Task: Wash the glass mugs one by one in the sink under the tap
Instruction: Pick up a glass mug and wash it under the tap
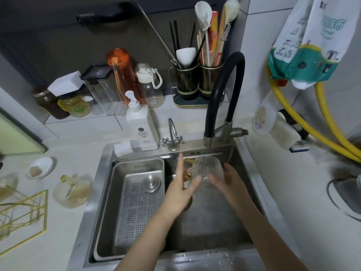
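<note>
The right hand curls its grip round the textured clear glass mug – held over the steel sink, just below the black-hosed tap – while the left hand touches its gold-handle side with straight fingers.

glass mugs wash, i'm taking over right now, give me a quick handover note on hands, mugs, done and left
Left hand: open, straight fingers against the glass mug by its gold handle.
Right hand: fingers curled round the mug's body, holding it over the sink.
Another glass mug lies on the counter left of the sink, beside the gold wire rack.
Done: cannot tell.
Left: finish this mug; whether the counter one is washed is unclear.
</note>
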`<state>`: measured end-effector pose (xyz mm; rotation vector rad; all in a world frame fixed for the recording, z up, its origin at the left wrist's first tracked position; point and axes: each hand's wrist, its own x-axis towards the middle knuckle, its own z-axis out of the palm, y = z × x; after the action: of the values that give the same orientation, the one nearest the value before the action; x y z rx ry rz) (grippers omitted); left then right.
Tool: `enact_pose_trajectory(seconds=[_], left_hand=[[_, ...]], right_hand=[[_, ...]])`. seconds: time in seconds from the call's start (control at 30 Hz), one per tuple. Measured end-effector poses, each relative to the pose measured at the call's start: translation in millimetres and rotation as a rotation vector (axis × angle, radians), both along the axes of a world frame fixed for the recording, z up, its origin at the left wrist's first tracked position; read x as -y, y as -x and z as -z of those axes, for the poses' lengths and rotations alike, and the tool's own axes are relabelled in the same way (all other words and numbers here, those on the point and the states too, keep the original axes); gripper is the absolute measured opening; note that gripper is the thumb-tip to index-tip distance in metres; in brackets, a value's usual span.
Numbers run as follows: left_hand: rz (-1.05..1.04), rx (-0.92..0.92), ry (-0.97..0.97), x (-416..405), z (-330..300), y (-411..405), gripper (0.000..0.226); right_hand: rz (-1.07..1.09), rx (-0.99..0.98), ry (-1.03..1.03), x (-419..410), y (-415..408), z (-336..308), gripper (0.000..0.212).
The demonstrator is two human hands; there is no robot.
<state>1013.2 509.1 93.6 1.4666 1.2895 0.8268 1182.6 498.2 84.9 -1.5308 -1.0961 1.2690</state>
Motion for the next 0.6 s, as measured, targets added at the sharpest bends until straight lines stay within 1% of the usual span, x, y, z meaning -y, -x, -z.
enact_pose_trajectory(seconds=[0.03, 0.07, 0.1, 0.13, 0.17, 0.27, 0.3, 0.37, 0.43, 0.5, 0.6], left_hand=[[-0.081, 0.036, 0.05, -1.6, -1.6, 0.3, 0.082], [-0.159, 0.08, 0.08, -4.2, -2.0, 1.4, 0.074], [-0.221, 0.122, 0.096, -6.6, -4.8, 1.5, 0.057], [-0.262, 0.166, 0.114, -8.7, -8.0, 1.5, 0.036], [-0.285, 0.195, 0.15, -11.2, -10.5, 1.6, 0.024], [-0.295, 0.283, 0.273, -15.4, -12.8, 1.9, 0.021], [-0.286, 0.263, 0.281, -16.1, -12.8, 0.1, 0.019], [-0.284, 0.224, 0.302, -18.0, -7.6, -5.6, 0.013], [-0.311, 0.238, 0.347, -19.4, -5.8, -13.7, 0.01], [-0.323, 0.256, 0.409, -20.4, -5.7, -21.3, 0.011], [-0.281, 0.242, 0.414, -22.8, -8.6, -29.4, 0.016]], right_hand=[[-0.035, -0.011, -0.014, -0.5, -2.1, -1.6, 0.075], [-0.068, -0.018, -0.039, -0.2, -3.3, -4.8, 0.065], [-0.118, -0.008, -0.073, 0.0, -6.1, -5.3, 0.053], [-0.17, 0.006, -0.1, 0.7, -8.7, -5.0, 0.049], [-0.218, 0.016, -0.12, 2.0, -11.6, -3.7, 0.053], [-0.278, 0.016, -0.136, 3.8, -22.0, 0.9, 0.08], [-0.294, 0.034, -0.141, 3.4, -25.5, -1.0, 0.085], [-0.339, 0.099, -0.18, 1.8, -32.5, -6.0, 0.085], [-0.361, 0.189, -0.23, -0.5, -36.8, -12.7, 0.079], [-0.349, 0.281, -0.297, -3.2, -40.8, -13.4, 0.083], [-0.342, 0.371, -0.337, -8.6, -47.6, -3.1, 0.088]])
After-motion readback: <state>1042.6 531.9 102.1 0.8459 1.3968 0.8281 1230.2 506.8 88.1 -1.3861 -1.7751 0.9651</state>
